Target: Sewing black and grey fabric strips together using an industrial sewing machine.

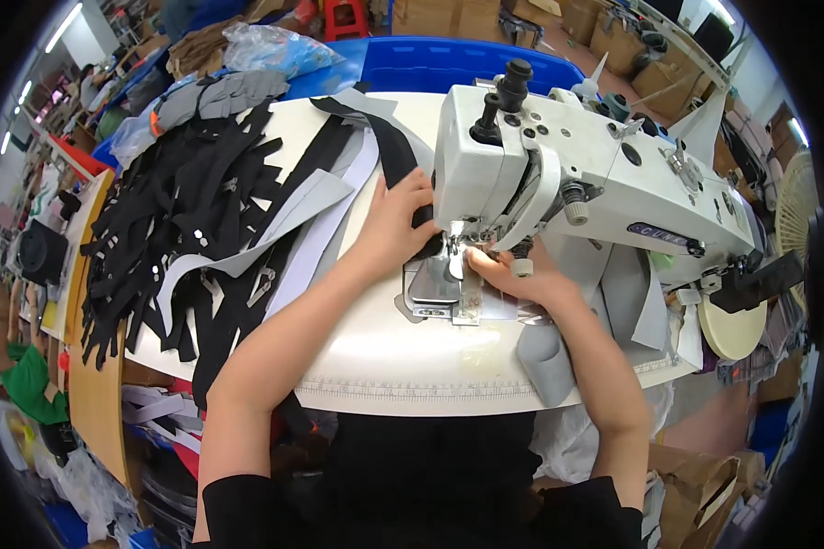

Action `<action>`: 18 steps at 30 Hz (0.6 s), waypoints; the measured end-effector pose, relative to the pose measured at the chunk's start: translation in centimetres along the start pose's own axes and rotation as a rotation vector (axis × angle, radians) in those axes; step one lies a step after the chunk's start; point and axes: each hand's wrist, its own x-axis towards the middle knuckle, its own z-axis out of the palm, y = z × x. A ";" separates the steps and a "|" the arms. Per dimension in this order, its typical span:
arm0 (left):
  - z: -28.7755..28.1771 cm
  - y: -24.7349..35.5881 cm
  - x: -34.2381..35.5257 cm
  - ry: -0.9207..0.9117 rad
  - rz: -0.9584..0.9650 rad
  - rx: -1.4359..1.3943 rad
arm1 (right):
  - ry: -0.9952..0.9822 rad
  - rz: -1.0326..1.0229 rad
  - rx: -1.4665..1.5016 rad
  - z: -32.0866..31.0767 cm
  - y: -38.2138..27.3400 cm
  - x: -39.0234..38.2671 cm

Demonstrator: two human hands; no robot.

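Observation:
My left hand (395,224) is bent over a black fabric strip (392,142), its fingers closed on it just left of the needle area of a white sewing machine (595,165). The strip curves back from my fingers toward the far side of the table. My right hand (522,272) reaches under the machine's arm, thumb and fingertips drawn together by the presser foot (455,254). What those fingers pinch is hidden by the machine parts. Below the foot lies a shiny metal plate (435,282).
A heap of black zipper strips (183,201) covers the table's left, with grey strips (307,206) beside it. A rolled grey piece (547,364) lies near the front edge by my right forearm. A blue bin (471,62) stands behind the white table (366,371).

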 end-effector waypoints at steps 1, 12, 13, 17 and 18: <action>0.5 -0.1 0.2 -0.009 0.002 -0.008 | 0.000 0.012 0.000 0.6 1.3 0.4; -0.5 0.2 -0.6 0.042 -0.032 -0.043 | 0.074 -0.164 0.103 -0.6 -0.2 -0.3; -0.8 0.5 -0.4 -0.014 -0.088 -0.086 | 0.102 -0.148 0.198 -0.2 0.6 -0.3; -1.5 0.0 -0.6 -0.006 -0.202 -0.274 | 0.031 -0.133 0.188 -1.6 -0.4 -0.7; -1.6 -0.2 -0.5 -0.024 -0.202 -0.334 | 0.014 -0.072 -0.009 -1.6 0.7 -0.4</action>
